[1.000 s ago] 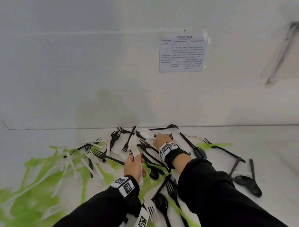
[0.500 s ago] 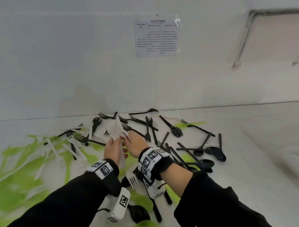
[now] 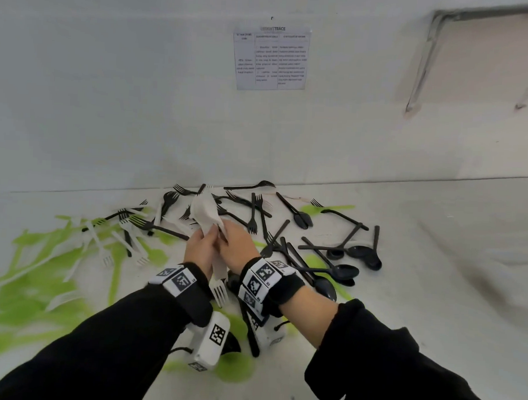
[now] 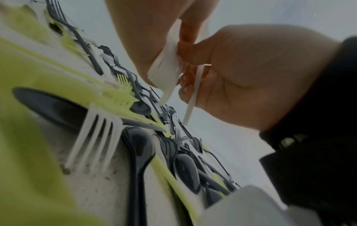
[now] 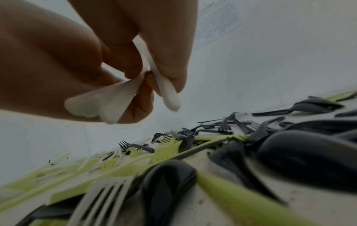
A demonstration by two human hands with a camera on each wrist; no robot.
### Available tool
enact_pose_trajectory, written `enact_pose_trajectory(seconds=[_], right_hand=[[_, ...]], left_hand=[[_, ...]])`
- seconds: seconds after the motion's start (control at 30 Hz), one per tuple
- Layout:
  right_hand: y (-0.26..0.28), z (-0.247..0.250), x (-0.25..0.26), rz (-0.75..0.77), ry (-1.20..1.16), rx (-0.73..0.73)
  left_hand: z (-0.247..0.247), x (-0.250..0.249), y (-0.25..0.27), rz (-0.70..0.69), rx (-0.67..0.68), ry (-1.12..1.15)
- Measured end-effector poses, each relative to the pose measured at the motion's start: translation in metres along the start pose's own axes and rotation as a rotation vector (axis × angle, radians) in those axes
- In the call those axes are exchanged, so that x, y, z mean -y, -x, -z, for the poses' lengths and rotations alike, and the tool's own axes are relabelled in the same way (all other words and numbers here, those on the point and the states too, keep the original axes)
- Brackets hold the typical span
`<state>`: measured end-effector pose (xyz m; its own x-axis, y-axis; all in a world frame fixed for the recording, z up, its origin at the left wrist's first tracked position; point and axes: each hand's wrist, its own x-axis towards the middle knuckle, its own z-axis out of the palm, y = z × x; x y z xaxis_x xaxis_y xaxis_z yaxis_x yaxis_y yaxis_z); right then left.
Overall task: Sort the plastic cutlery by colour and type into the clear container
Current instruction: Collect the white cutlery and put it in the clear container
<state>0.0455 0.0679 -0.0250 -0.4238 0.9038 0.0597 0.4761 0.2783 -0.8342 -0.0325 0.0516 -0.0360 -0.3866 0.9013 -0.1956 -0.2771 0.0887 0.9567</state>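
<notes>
Left hand: my left hand (image 3: 200,249) grips the white plastic spoons (image 3: 205,213) — bowls pointing away.
Right hand: my right hand (image 3: 237,247) pinches the same bunch's handles — touching the left.

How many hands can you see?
2. The left hand is over the middle of the pile, holding white cutlery. The right hand is touching it on its right, pinching the same bundle.
</notes>
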Motion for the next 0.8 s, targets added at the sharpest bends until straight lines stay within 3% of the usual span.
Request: enact_pose_trajectory(seconds=[0.1,0.33,0.43,0.57,0.7,0.8], right_hand=[[-0.001,0.012,-0.003,-0.046,-0.004,0.167],[-0.003,0.055,0.005,-0.038,-0.051,0.051],[0.008,0.04,0.009,-0.018,-0.128,0.054],[0.02,0.004,0.015,-0.061,-0.234,-0.111],[0.026,-0.025,0.032,-0.088,-0.246,-0.058],[0.033,-0.044,0.045,-0.069,-0.217,-0.03]], left_hand=[[-0.004,0.0,0.006,0.007,-0.033,-0.022],[-0.009,-0.018,0.024,-0.029,-0.005,-0.028],[-0.006,-0.021,0.031,-0.029,0.023,-0.014],[0.015,-0.021,0.035,0.006,0.006,0.02],[0.053,-0.016,0.033,0.057,-0.075,-0.016],[0.071,-0.019,0.041,0.078,-0.062,-0.01]])
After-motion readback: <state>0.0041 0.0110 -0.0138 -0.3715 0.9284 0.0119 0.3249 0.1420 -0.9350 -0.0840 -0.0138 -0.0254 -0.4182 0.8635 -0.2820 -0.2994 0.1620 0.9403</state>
